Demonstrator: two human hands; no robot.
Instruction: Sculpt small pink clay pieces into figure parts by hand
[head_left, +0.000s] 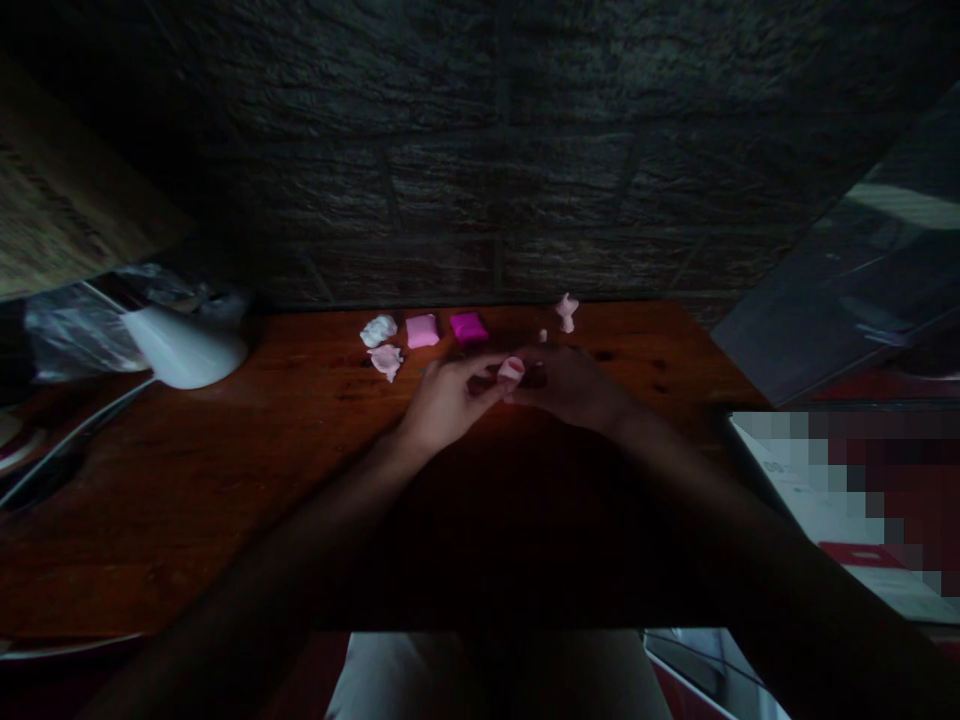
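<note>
Between my two hands is a small pale pink piece of modelling clay [511, 369], rounded, with a darker pink hollow or patch on top. My left hand [450, 395] pinches it from the left with thumb and fingers. From the other side my right hand [574, 385], in deep shadow, has its fingers closed on it too. Behind the hands lie a magenta clay block [469, 327] and a light pink clay block [422, 330]. Left of them sit a white clay lump [379, 330] and a ragged pale pink clay piece [386, 360].
A small pale pink clay figure [567, 312] stands near the wall, with a tiny clay bit [543, 336] beside it. A white lamp-like object [184, 345] with a cable rests on the wooden table [300, 480] at left. A dark brick wall [450, 180] rises behind.
</note>
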